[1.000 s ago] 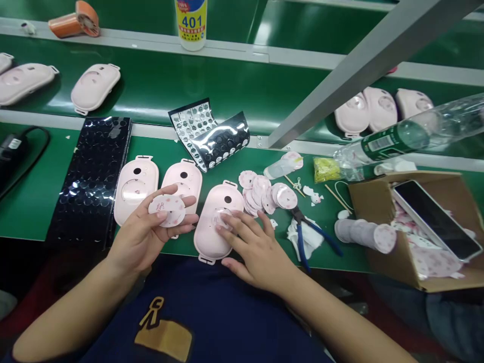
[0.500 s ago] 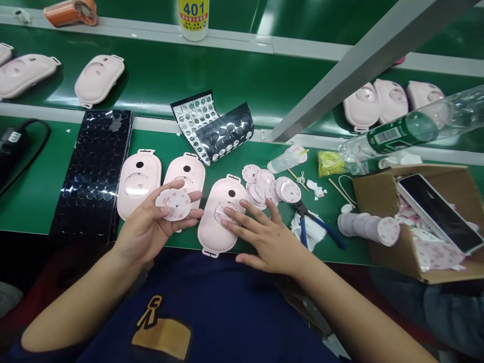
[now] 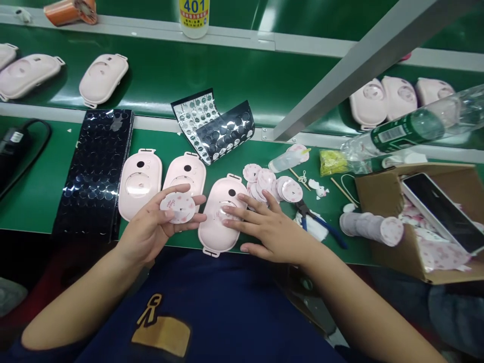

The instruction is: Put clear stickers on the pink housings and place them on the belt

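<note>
We see the right hand (image 3: 278, 229) with fingers (image 3: 236, 212) spread flat, the tips pressed on the clear round disc (image 3: 228, 210) at the centre of a pale pink oval plastic shell (image 3: 221, 214). The shell's long axis runs away from us, just beside the table's near edge. The left hand (image 3: 151, 229) pinches a round pink flowered sticker disc (image 3: 177, 207) between thumb and fingertips, face up, held just left of the shell and above a second pink shell (image 3: 185, 174). We note the right hand is the one on the shell. A heap of like discs (image 3: 270, 185) lies to the right.
</note>
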Motion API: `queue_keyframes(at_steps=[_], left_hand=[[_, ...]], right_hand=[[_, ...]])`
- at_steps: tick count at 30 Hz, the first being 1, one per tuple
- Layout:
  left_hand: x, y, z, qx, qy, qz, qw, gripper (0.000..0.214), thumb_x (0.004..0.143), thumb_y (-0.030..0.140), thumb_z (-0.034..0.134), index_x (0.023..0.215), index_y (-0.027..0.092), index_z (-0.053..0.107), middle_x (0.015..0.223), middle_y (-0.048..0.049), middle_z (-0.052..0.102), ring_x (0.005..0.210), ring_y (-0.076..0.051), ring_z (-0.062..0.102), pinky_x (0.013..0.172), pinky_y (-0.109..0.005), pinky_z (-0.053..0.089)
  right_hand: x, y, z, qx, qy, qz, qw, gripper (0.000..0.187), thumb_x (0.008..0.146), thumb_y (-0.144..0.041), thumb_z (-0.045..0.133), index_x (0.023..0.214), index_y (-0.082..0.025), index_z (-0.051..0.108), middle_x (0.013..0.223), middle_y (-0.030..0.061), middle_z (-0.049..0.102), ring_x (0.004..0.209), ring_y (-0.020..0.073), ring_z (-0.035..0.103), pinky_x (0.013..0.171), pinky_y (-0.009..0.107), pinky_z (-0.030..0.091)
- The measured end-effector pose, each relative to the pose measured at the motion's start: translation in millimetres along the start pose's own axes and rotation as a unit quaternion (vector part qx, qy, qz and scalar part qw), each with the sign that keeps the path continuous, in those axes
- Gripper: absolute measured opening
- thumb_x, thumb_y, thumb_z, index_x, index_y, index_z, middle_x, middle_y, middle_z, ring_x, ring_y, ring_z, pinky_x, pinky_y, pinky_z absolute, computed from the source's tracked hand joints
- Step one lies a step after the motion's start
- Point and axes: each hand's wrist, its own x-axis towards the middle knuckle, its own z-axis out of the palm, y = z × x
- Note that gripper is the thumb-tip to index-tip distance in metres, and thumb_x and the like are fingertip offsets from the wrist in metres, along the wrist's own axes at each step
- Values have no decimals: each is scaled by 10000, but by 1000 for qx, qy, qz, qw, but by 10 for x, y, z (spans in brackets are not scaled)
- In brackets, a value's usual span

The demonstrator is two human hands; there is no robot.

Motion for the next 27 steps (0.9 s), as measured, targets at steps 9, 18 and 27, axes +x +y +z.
queue_keyframes(at_steps=[9,18,27], left_hand=[[19,-198,14,11,-24,-79,997,368,730,254,835,1067,168,715,1035,-93,732,896,-222,724,748,-260,639],[-87,-60,-198,-34,8,-141,989,389,692,253,865,1029,154,696,832,-80,731,670,-217,724,536,-241,627],[-101,301,-532,4,111,42,993,382,764,216,800,1105,183,630,946,-100,749,694,-228,737,575,-254,637]], right_hand=[[447,-550,-71,-68,239,-15,969,249,957,-169,528,1140,-234,684,1180,1,727,1173,194,595,1121,406,280],[573,-385,-103,71,213,-76,971,248,964,-136,495,1104,-213,686,1074,23,758,1107,157,657,1145,412,321],[1229,22,140,-89,132,-108,981,269,957,-125,515,1128,-246,684,1275,-12,687,1261,214,562,1167,494,255]])
